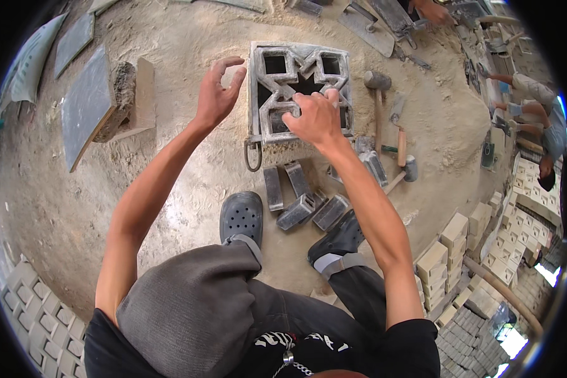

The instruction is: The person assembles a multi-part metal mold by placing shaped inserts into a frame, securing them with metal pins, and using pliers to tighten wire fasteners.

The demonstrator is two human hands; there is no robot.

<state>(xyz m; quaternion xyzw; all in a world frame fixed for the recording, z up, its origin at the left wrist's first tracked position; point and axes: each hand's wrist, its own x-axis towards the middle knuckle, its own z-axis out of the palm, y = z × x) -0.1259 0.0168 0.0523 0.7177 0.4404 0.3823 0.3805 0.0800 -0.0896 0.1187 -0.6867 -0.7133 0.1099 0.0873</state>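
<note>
In front of me on the sandy ground lies a square, grey metal block mould (255,94) with a star-shaped opening and box-like corner cells. My right hand (318,118) rests on its near side, fingers bent over the inner ridges by the star. Just off the mould's left edge, my left hand (220,94) hovers with thumb and fingers apart, holding nothing. A metal loop handle (253,156) hangs from the near left corner. Between the mould and my feet lie several grey metal box-shaped blocks (273,189).
To the right lie a mallet (378,80), a trowel (402,135) and a hammer (411,169) on a sand heap (453,120). A grey board (91,104) leans at left. Pale blocks (431,261) are stacked lower right. Another person's hand (429,11) shows at the top; another person (551,126) is far right.
</note>
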